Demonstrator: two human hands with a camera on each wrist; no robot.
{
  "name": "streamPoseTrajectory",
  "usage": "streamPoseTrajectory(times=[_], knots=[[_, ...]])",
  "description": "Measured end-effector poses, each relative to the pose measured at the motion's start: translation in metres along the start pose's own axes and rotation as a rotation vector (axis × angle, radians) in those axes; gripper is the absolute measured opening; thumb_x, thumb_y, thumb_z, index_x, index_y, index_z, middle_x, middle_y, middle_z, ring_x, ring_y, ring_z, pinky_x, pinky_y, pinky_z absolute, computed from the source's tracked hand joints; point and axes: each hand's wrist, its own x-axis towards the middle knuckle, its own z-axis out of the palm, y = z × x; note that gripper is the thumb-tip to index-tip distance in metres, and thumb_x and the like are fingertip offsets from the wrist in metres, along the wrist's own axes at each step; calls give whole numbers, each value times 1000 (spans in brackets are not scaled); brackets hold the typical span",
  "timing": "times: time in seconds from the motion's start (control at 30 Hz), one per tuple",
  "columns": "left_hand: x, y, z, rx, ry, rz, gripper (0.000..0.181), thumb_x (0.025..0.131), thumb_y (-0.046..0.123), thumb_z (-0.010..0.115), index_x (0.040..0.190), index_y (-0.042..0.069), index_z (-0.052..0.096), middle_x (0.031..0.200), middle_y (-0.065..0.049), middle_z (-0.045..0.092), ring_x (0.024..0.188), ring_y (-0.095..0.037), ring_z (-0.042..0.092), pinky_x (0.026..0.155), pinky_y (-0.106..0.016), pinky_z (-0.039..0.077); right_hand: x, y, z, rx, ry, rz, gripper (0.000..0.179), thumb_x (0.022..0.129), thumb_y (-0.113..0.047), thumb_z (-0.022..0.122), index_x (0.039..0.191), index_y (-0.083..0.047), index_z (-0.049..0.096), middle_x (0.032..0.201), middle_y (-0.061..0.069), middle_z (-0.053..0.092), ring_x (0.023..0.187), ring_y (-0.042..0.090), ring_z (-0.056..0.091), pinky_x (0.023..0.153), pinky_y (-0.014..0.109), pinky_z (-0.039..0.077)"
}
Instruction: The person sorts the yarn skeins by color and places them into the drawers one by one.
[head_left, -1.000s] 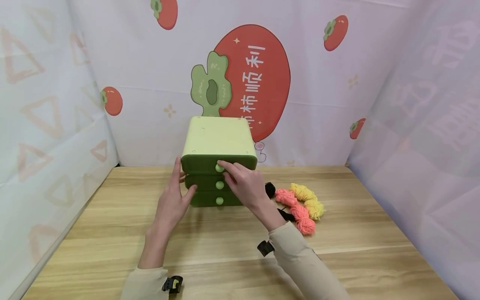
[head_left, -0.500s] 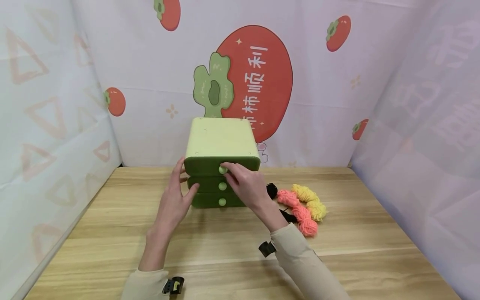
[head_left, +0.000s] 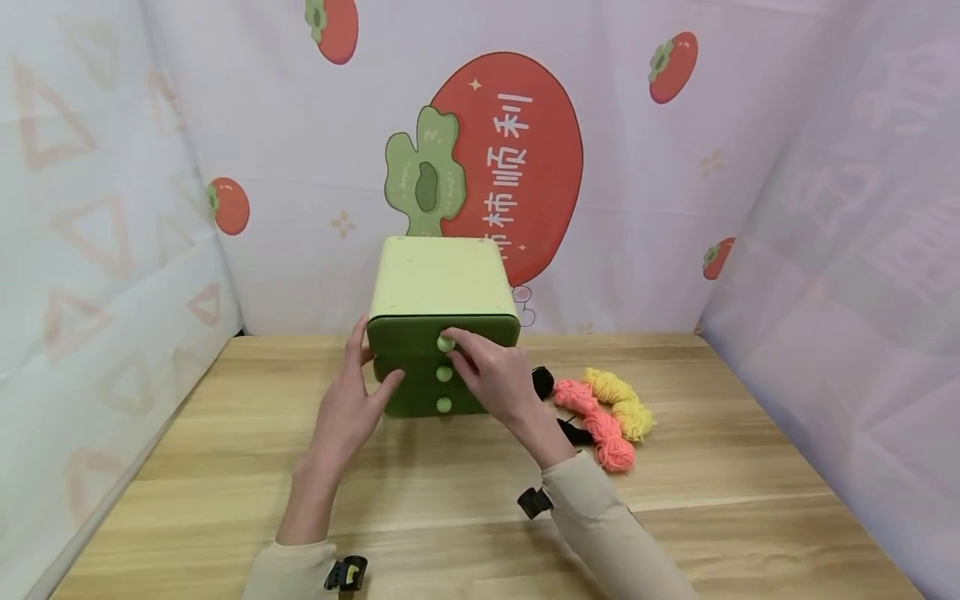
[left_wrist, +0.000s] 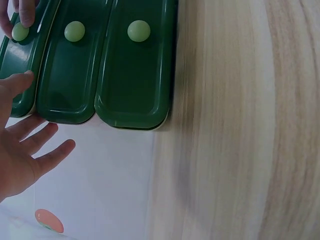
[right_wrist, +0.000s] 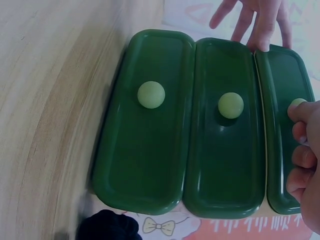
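Note:
A small cabinet (head_left: pixel 442 275) with a pale cream top and three dark green drawers stands on the table. My right hand (head_left: pixel 498 375) pinches the round light green knob (right_wrist: pixel 298 103) of the top drawer (head_left: pixel 405 335) between thumb and index finger, its other fingers curled. A thin dark gap runs along that drawer's upper edge. My left hand (head_left: pixel 348 404) is at the cabinet's left side, fingers extended and spread, with the thumb before the drawer fronts. The middle drawer (right_wrist: pixel 225 155) and the bottom drawer (right_wrist: pixel 142 150) look closed.
Right of the cabinet lie a coral yarn skein (head_left: pixel 600 425), a yellow yarn skein (head_left: pixel 618 400) and black yarn (head_left: pixel 542 382), partly hidden by the right arm. Printed cloth walls (head_left: pixel 300 275) enclose the wooden table (head_left: pixel 720 500) at the back and sides.
The top drawer's front has come slightly toward me, and a thin gap shows above it. The left thumb has shifted a little right. My right hand stays on the knob.

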Motion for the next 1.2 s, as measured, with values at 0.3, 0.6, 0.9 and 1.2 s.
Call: streamPoseTrajectory(times=[0.3,0.6,0.9,1.2], knots=[[-5,-4,2,22,-9,-43,87,96,55,56,158,42,-3,148,-20,49,131,-50,49,99,-70,39,-6,-6,-4,-15,-17,-20,23,94,-19,70,116,-16,69,92,-1,77,49,8,52,42,21,37],[-2,-1,-1,48,-20,-48,82,96,64,47,156,48,-7,150,-21,46,130,-51,49,99,-69,40,-9,-9,-13,-15,-23,-58,25,93,-18,71,117,-16,69,96,-3,76,49,7,54,42,22,37],[-2,-2,-3,50,-30,-62,83,96,65,48,156,48,-7,156,-20,39,131,-52,47,98,-69,41,-12,-12,-21,-15,-61,-79,28,91,-19,73,119,-18,69,99,-5,76,53,4,56,43,20,40],[-2,-2,-1,55,-17,-65,82,95,66,49,155,51,-5,147,-17,50,121,-51,56,92,-64,45,-13,-14,-26,-18,-58,-94,28,91,-22,74,118,-17,69,94,-6,75,53,3,57,44,19,39]])
